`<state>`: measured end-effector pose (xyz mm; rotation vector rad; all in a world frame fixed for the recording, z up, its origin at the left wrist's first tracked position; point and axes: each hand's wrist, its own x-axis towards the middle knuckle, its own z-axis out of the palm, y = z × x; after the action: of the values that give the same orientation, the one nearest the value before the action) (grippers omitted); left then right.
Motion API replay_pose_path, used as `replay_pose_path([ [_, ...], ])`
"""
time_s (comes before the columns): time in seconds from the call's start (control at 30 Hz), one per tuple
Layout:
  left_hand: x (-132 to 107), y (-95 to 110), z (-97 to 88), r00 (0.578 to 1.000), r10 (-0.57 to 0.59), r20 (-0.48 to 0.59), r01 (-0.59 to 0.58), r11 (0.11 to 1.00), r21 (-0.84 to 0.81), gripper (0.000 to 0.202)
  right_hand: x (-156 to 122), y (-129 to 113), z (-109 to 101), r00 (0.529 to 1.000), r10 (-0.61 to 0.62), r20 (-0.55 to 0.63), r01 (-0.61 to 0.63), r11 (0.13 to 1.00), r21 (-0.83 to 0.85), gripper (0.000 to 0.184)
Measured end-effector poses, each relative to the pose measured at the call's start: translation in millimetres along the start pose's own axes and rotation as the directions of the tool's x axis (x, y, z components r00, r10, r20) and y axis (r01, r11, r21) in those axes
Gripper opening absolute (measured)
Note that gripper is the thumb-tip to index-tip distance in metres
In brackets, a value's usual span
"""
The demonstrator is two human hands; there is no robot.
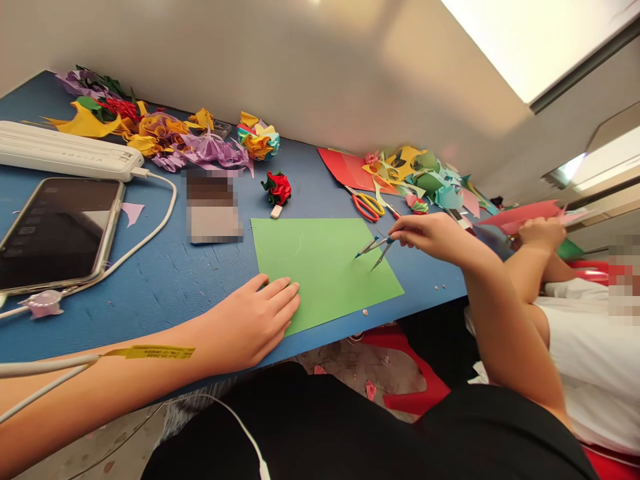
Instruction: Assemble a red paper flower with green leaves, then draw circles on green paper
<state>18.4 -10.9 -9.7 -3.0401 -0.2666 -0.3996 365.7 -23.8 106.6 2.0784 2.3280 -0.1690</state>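
A sheet of green paper (325, 267) lies on the blue table. My left hand (270, 313) rests flat on its lower left corner, fingers stretched out. In my right hand (425, 237), above the right side of the sheet, a drawing compass (376, 247) is pinched near its top. Its two legs point down to the left, spread slightly apart; whether a tip touches the paper I cannot tell. A faint curved line shows on the upper left part of the sheet. Just beyond the paper's far edge sit a small white eraser (276, 211) and a red and green paper flower (278, 189).
Scissors with red and yellow handles (367, 205) lie behind the sheet, near red paper (345, 167) and cut scraps (425, 173). A phone (60, 233), white power bank (65, 150) and cable occupy the left. Another person's hand (543, 233) holds pink paper at right.
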Motion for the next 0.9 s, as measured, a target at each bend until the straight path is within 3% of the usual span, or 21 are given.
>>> replay_pose_path([
  [0.4,0,0,-0.1,1.000,0.005,-0.001,-0.005,1.000,0.006,0.037,-8,12,-1,0.998,0.057,-0.018,-0.057,0.998,-0.013,0.026],
  [0.63,1,0,0.3,1.000,-0.005,0.006,0.005,1.000,-0.002,0.037,-15,8,4,0.998,0.040,-0.055,-0.033,0.991,0.131,0.022],
  [0.73,0,-1,0.8,1.000,-0.005,0.007,0.005,1.000,-0.013,0.037,-21,8,-6,0.970,0.071,-0.234,0.000,0.957,0.291,0.020],
  [0.83,0,0,1.3,1.000,-0.002,0.009,0.002,1.000,-0.017,0.037,-12,16,-13,0.879,0.158,-0.450,0.050,0.908,0.416,0.026],
  [0.9,-1,0,1.1,1.000,-0.009,0.008,0.010,1.000,-0.016,0.037,8,24,-9,0.886,0.163,-0.435,0.072,0.876,0.476,0.029],
])
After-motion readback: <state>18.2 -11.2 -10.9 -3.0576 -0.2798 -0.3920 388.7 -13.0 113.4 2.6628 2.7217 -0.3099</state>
